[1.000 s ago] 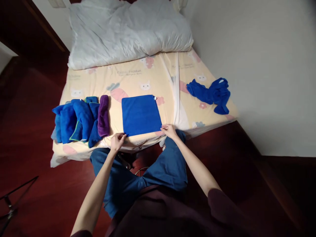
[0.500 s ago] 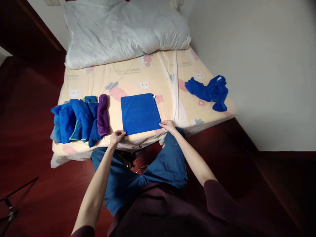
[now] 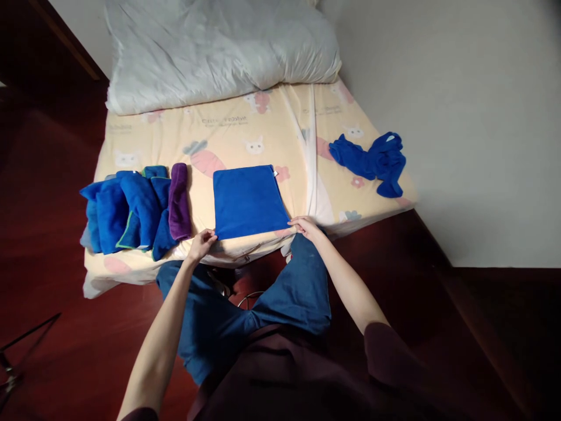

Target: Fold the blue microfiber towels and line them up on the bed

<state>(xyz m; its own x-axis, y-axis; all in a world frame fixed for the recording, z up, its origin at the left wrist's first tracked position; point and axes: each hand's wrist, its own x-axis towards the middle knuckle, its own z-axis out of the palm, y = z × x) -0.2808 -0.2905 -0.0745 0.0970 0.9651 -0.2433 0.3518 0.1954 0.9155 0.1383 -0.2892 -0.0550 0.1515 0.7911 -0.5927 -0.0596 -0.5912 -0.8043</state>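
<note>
A blue cloth (image 3: 248,200) lies flat, folded into a square, near the front edge of the bed (image 3: 228,131). My left hand (image 3: 200,244) pinches its near left corner. My right hand (image 3: 305,227) pinches its near right corner. Both hands rest on the sheet at the bed's edge.
A row of rolled blue cloths (image 3: 127,210) and one purple roll (image 3: 179,200) lies at the left. A crumpled blue cloth (image 3: 372,160) sits at the right, near the wall. A white duvet (image 3: 219,49) covers the head of the bed. My knees press against the bed's front.
The hands stay on the cloth's near corners; the view has shifted a little, so the bed appears slightly lower and to the left.
</note>
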